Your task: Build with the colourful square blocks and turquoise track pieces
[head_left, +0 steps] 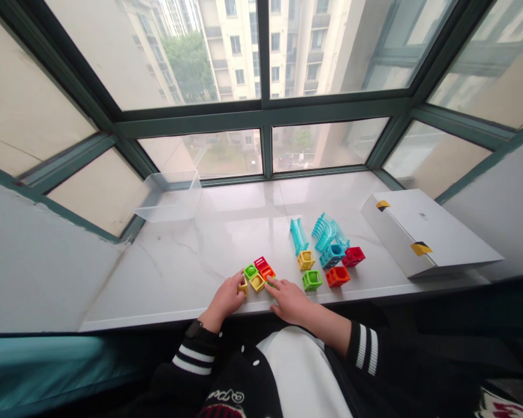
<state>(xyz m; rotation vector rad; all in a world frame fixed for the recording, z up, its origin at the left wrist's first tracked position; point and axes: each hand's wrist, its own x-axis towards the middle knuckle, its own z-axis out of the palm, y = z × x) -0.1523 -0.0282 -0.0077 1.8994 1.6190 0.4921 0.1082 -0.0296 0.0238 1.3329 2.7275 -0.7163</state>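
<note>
Near the front edge of the white sill, a small cluster of toy cube blocks lies between my hands. It has a green block, a red block, an orange block and a yellow block. My left hand is closed on another yellow block at the cluster's left side, its fingers partly covering it. On the right side, the fingers of my right hand press on a second green block, mostly hidden beneath them.
Right of my hands stand loose blocks: yellow, green, orange, blue and red. Behind them lie clear blue track pieces. A transparent bin sits back left, a white box at right. Windows enclose the sill.
</note>
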